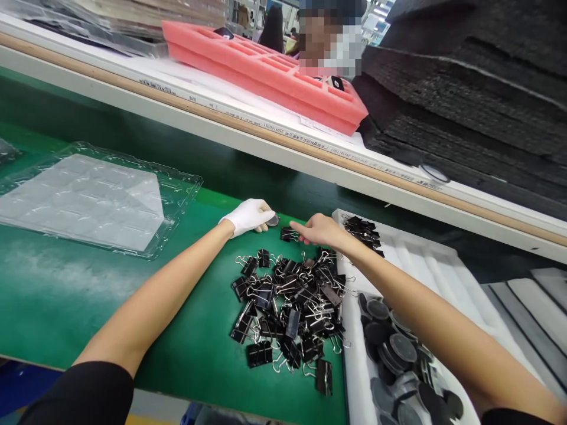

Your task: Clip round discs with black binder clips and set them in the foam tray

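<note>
My left hand [248, 217], in a white glove with bare-looking fingertips, pinches a small round grey disc [273, 220] by its edge above the green mat. Just to its right, my bare right hand [319, 230] has thumb and fingers closed on a black binder clip [289, 234] with silver wire handles. A narrow gap separates the disc from the clip. Closer to me, a heap of black binder clips [292, 321] lies on the mat, several with handles sticking out.
A white foam tray [416, 254] at right holds loose round discs [401, 351] and small black clips [364, 231]. A clear plastic tray [177, 177] lies at left. Behind, a ledge [266, 139] carries a pink foam tray [266, 74] and stacked black foam [465, 112]. Another person is beyond.
</note>
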Demonstrator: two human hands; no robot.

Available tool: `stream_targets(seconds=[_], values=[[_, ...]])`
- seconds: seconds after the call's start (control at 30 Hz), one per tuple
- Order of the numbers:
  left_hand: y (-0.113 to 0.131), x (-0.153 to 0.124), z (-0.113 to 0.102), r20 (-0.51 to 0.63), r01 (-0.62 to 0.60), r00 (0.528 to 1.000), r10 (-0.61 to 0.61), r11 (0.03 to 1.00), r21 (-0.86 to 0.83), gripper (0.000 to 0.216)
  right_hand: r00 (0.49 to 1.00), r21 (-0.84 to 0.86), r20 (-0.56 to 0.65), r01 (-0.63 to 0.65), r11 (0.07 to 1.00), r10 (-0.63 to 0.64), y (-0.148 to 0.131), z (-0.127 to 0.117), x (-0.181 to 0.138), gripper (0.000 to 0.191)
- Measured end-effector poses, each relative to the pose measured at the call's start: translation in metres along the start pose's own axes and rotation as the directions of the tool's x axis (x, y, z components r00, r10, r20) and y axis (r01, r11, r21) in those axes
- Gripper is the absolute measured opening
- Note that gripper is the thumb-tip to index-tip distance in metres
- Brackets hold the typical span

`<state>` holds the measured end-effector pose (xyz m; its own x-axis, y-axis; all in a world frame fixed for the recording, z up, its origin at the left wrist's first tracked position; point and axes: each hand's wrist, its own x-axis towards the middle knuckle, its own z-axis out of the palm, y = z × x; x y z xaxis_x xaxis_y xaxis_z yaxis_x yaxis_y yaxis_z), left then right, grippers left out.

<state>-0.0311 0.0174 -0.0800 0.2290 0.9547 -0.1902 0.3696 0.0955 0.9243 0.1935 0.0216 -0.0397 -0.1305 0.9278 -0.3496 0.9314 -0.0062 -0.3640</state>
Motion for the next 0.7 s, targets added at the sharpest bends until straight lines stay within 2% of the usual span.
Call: stream_targets(seconds=[0.07, 0.1, 0.13, 0.2, 0.27, 0.33, 0.43, 0.57, 0.7], values=[[0.002, -0.002, 0.003, 0.008, 0.028, 1.000, -0.028, 0.999, 0.020, 0.015, 0.981, -0.093, -0.191, 0.012, 0.996, -0.029, -0.008, -0.004, 0.003, 0.056], [0.002, -0.003, 0.004, -0.001, 0.030, 1.000, -0.030, 0.999, 0.037, 0.015, 0.954, -0.080, -0.299, 0.009, 0.997, -0.032, -0.012, -0.004, 0.007, 0.054], [0.003, -0.003, 0.006, -0.016, 0.028, 0.999, -0.027, 0.998, 0.057, 0.016, 0.923, -0.034, -0.384, 0.000, 0.999, -0.013, -0.017, -0.002, 0.013, 0.049], [0.003, -0.003, 0.010, -0.047, 0.024, 0.999, -0.019, 0.995, 0.097, 0.018, 0.879, 0.093, -0.467, -0.058, 0.994, 0.095, -0.026, 0.007, 0.027, 0.041], [0.003, -0.003, 0.014, -0.066, 0.015, 0.998, -0.006, 0.991, 0.134, 0.020, 0.855, 0.197, -0.472, -0.136, 0.971, 0.215, -0.031, 0.021, 0.043, 0.039], [0.003, -0.004, 0.017, -0.074, 0.003, 0.997, 0.009, 0.987, 0.163, 0.020, 0.853, 0.229, -0.459, -0.156, 0.961, 0.248, -0.033, 0.036, 0.055, 0.042], [0.004, -0.005, 0.018, -0.067, -0.003, 0.998, 0.016, 0.980, 0.199, 0.017, 0.861, 0.166, -0.475, -0.116, 0.979, 0.183, -0.027, 0.052, 0.062, 0.047], [0.005, -0.004, 0.018, -0.059, 0.011, 0.998, 0.002, 0.976, 0.218, 0.015, 0.852, 0.066, -0.520, -0.027, 0.997, 0.058, -0.015, 0.060, 0.059, 0.045], [0.006, -0.003, 0.019, -0.047, 0.031, 0.999, -0.022, 0.980, 0.198, 0.015, 0.842, 0.070, -0.534, -0.041, 0.997, 0.073, -0.009, 0.060, 0.057, 0.043]])
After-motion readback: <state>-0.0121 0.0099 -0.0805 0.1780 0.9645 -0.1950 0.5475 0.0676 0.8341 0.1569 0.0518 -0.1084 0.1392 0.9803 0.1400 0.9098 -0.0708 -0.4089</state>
